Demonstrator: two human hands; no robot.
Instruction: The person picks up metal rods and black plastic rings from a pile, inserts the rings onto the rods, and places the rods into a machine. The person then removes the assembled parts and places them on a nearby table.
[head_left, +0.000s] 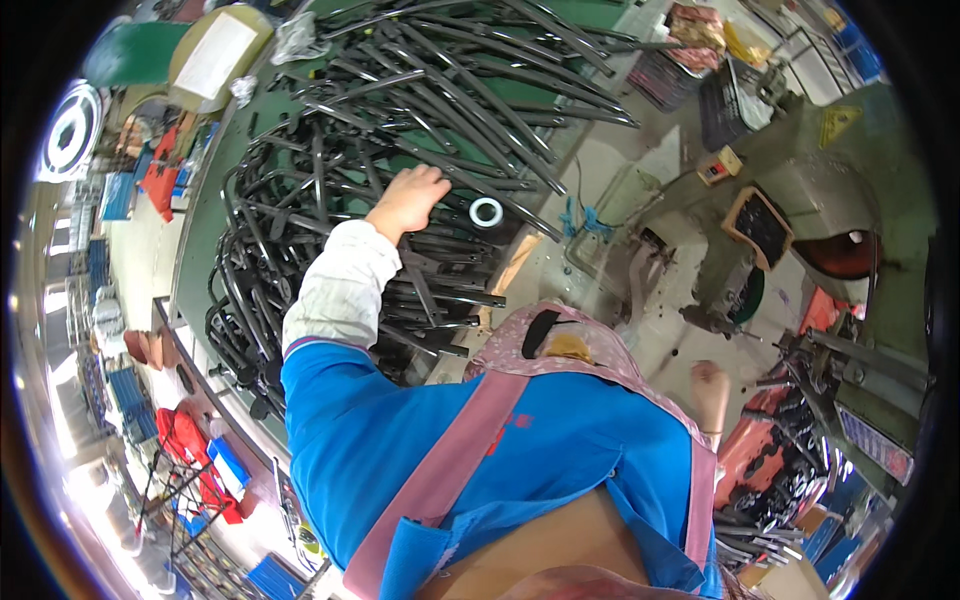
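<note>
My left hand (408, 202) reaches forward over a large heap of bent black metal tubes (285, 215). Its fingers are curled down around a black tube in the heap, though the fingertips are partly hidden. Just right of this hand a pale ring with a dark centre (486, 212) lies at the edge of the heap. Longer, straighter black tubes (480, 90) are piled beyond it. Low on my right side, beside the green machine, my right hand (709, 384) is drawn into a loose fist, and nothing shows in it.
A green machine (840, 170) with a dark panel stands to the right. The tubes lie on a green table (205, 240). Baskets (735, 105) stand at the far right, and more metal parts (775, 450) are piled at the lower right. Red and blue items (195, 450) stand at the left.
</note>
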